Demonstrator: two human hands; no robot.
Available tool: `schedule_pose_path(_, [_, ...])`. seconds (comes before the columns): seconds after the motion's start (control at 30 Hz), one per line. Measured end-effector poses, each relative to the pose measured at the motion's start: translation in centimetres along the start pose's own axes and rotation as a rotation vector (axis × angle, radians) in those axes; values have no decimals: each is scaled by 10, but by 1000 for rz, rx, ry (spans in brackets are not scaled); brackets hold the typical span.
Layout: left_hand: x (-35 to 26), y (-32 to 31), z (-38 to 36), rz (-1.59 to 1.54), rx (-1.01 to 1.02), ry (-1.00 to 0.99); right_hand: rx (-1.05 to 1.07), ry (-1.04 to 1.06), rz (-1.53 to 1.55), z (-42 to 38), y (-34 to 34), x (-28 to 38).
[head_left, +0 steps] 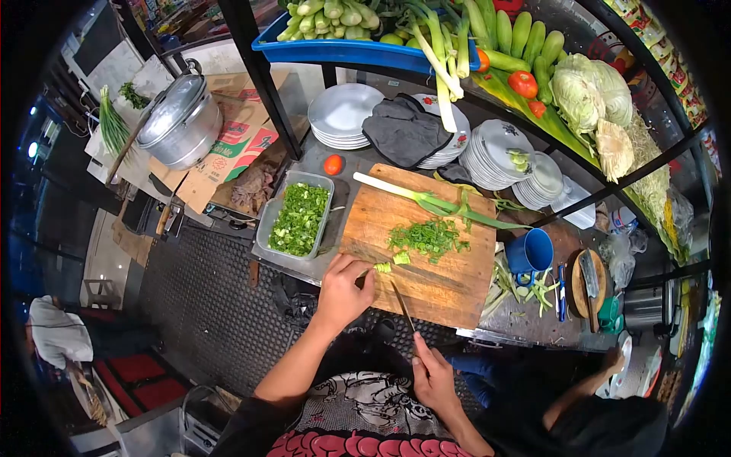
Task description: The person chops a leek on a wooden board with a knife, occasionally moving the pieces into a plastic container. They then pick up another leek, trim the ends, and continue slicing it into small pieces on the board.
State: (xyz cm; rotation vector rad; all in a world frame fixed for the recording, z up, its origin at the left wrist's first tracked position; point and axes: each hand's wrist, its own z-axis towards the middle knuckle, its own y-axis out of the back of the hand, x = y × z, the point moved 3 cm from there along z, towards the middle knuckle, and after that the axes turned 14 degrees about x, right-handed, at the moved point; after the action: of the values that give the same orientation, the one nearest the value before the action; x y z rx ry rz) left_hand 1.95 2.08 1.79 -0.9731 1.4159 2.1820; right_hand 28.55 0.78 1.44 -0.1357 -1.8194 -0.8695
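Observation:
My right hand [434, 377] grips a knife [403, 305] by its handle, the blade pointing up over the near edge of the wooden cutting board [449, 286]. At the board's left near edge is my left hand [346, 293], fingers curled together. Small cut green pieces [383, 267] lie at its fingertips; whether it holds any is hidden. Chopped greens [430, 238] are piled mid-board, with a leek [396, 190] across the far side. Left of the board, a clear plastic container [263, 236] holds many chopped greens [301, 221].
Stacked plates [346, 110] and a dark cloth [407, 129] stand behind the board, with a tomato [333, 164] nearby. A blue mug [529, 251] and trimmings [499, 286] are at right. A blue tray [343, 52] hangs above. Another person's hand [611, 362] touches a plate.

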Motion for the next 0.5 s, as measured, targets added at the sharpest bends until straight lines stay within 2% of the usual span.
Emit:
schedule_pose_path(0.2, [1,0,0,-21,32,25,-17,55,-22,36,-11,9])
schedule_pose_path(0.5, [0,0,-1,-17,-3,19,51,-11,-50,51,-19,2])
